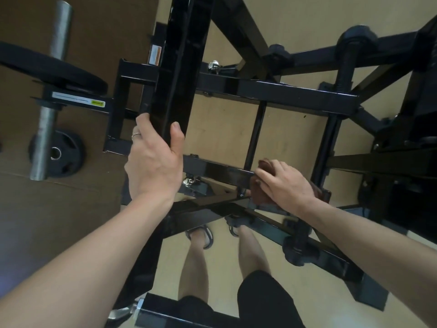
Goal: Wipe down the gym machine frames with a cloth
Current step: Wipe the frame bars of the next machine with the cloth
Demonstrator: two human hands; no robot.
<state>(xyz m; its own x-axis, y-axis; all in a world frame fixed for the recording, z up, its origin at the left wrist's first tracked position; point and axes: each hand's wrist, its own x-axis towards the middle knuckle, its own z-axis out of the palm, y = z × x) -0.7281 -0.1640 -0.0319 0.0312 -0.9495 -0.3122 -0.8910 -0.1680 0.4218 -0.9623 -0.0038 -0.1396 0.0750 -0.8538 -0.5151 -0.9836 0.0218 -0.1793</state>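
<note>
glossy black steel gym machine frame (272,93) filling view over tan floor (220,129) and brown mat (99,27). black round weight plate (59,152) flat on mat, beside grey metal bar (45,138). left hand (153,159) wrapped around end of thick black upright beam (179,67), thumb on right face, ring on one finger. right hand (283,183) pressing crumpled brown cloth (262,192) onto black horizontal crossbar (220,171), fingers curled over cloth.
</note>
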